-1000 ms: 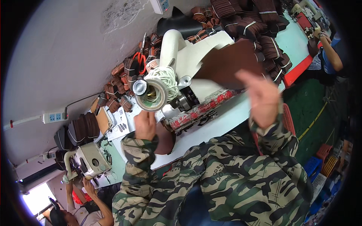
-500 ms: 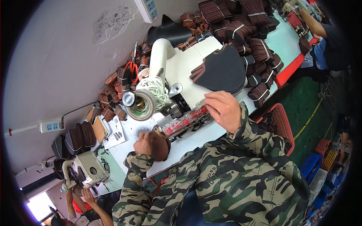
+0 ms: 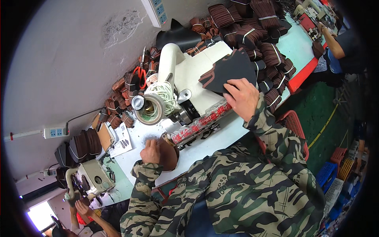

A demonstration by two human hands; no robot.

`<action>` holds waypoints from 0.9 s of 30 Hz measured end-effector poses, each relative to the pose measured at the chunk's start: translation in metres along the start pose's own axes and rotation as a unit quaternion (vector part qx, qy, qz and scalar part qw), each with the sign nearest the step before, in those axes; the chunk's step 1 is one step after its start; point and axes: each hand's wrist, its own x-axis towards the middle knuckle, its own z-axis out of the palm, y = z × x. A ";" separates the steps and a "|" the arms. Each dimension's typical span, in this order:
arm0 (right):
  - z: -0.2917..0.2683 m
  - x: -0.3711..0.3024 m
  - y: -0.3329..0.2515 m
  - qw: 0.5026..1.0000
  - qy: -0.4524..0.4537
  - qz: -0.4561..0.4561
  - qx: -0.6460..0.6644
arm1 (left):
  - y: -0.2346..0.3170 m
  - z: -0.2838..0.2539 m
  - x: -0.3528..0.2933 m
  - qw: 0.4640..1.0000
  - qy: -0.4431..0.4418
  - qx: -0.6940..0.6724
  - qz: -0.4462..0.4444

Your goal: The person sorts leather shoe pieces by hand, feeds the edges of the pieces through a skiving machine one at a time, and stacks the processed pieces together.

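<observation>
My left hand, fingers curled, is at the left edge of a rounded brown leather piece. That piece lies at the left end of a sewing-type machine with a worn red and grey front. My right hand reaches over the machine's right end, its fingers spread on the near edge of a stack of fan-shaped black leather pieces with brown undersides. The stack rests on the machine's white bed. Whether the right fingertips grip a piece is hidden.
Tied bundles of brown leather crowd the back right. A tape roll, white cord and red-handled scissors are behind the machine. A red basket stands at right. Other people work at the left and far right.
My right hand has moved up and right from above the machine's front onto the black leather stack. My left hand stays by the brown piece.
</observation>
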 end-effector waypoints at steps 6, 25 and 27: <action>-0.003 -0.004 0.005 0.997 -0.008 -0.033 0.073 | 0.072 -0.087 0.008 0.977 0.084 -0.194 0.025; -0.012 -0.001 0.012 0.993 -0.053 -0.070 0.074 | 0.118 -0.093 0.013 0.903 -0.036 -0.428 -0.022; -0.012 -0.002 0.011 0.994 -0.043 -0.081 0.053 | 0.122 -0.091 0.014 0.891 -0.024 -0.454 -0.002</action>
